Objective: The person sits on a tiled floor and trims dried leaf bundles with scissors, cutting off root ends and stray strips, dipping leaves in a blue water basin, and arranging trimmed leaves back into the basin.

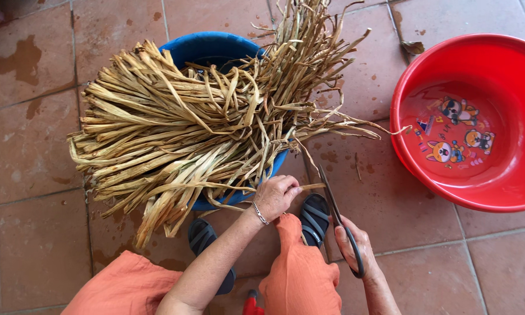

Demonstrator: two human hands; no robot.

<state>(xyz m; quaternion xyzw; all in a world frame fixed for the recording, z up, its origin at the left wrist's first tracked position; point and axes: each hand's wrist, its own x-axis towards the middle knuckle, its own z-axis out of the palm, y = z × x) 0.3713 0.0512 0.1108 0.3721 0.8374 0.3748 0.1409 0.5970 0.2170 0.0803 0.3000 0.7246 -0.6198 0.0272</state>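
Orange cloth over the person's knees (300, 274) fills the near edge, with two dark strapped sandals (315, 217) on the terracotta tiled floor (35, 175) just beyond. Left hand (276, 195) pinches one pale dried plant strip (309, 186) by its end; right hand (358, 248) is closed through the loops of one pair of dark-handled scissors (335, 213), whose blades point away toward that strip, just beside it. One large bundle of tan dried strips (175, 128) lies heaped across one blue plastic bucket (213, 46), far left. One red round plastic basin with cartoon figures on its bottom (472, 122) stands at right, holding no strips, so the work appears barely begun, with nearly the whole bundle left.
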